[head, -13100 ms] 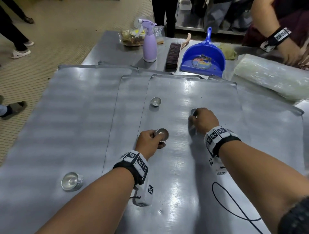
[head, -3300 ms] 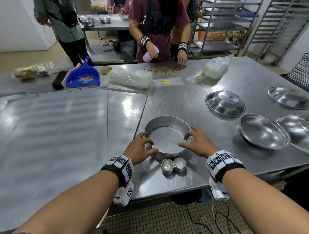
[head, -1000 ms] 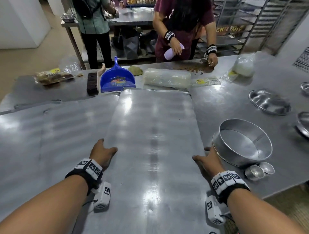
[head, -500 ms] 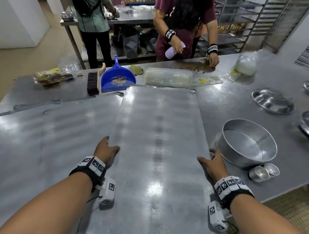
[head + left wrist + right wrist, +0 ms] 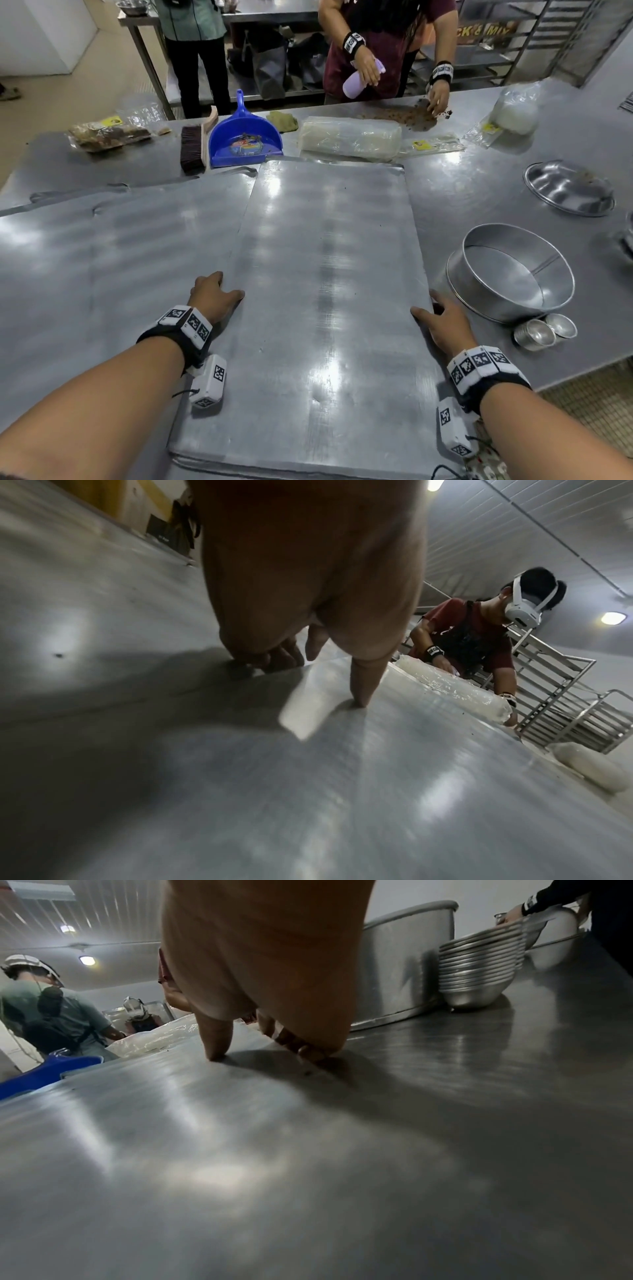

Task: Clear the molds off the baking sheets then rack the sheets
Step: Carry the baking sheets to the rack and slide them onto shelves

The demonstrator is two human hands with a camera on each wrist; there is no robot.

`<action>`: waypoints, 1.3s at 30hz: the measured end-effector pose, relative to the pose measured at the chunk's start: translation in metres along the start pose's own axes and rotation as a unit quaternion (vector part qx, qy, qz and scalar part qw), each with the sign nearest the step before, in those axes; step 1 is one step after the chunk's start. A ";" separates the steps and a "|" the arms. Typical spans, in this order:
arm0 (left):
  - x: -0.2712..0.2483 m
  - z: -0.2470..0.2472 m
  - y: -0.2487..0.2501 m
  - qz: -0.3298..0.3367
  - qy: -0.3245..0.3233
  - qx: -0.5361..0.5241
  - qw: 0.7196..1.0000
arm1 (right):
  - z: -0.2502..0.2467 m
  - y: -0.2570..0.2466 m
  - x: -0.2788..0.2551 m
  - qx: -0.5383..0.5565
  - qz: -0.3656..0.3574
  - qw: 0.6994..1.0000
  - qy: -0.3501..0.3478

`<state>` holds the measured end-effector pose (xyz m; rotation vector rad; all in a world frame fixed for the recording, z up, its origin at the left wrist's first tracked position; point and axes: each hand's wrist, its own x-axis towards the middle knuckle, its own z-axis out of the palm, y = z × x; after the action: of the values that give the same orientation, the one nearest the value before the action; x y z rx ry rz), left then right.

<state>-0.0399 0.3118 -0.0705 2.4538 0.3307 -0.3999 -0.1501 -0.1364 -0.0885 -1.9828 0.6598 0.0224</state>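
The top baking sheet (image 5: pixel 325 291) lies bare on a stack of sheets in front of me. My left hand (image 5: pixel 219 291) grips its left long edge, thumb on top and fingers curled over the rim. In the left wrist view the thumb (image 5: pixel 359 693) presses the sheet (image 5: pixel 342 777). My right hand (image 5: pixel 433 313) grips the right long edge the same way. The right wrist view shows its fingers (image 5: pixel 308 1049) curled at the rim. Two small metal molds (image 5: pixel 544 334) stand on the table beside a round cake tin (image 5: pixel 510 274).
More sheets (image 5: pixel 102 257) lie to the left. Behind are a blue dustpan (image 5: pixel 245 137), a brush (image 5: pixel 191 147) and a plastic-wrapped roll (image 5: pixel 349 137). Metal bowls (image 5: pixel 568 188) sit at the right. A person (image 5: pixel 387 41) works across the table, with tray racks (image 5: pixel 565 34) behind.
Both hands left the round tin and took the top sheet by its long edges. Over the last second they keep that hold and have slid slightly along the edges.
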 end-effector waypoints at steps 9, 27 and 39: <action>-0.035 -0.008 -0.026 0.046 -0.030 -0.051 0.997 | -0.008 0.004 -0.037 -0.150 -0.066 0.986 -0.029; -0.070 0.007 -0.023 0.074 -0.054 0.077 0.993 | -0.027 0.008 -0.019 -0.303 -0.049 0.950 -0.054; -0.210 0.052 0.008 0.143 -0.151 0.124 0.970 | -0.012 -0.008 -0.136 -0.329 -0.282 0.862 -0.265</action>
<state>-0.2417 0.2438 -0.0303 2.5774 -0.2131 -0.7128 -0.2659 -0.0840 -0.0366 -2.5939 -0.3612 0.4760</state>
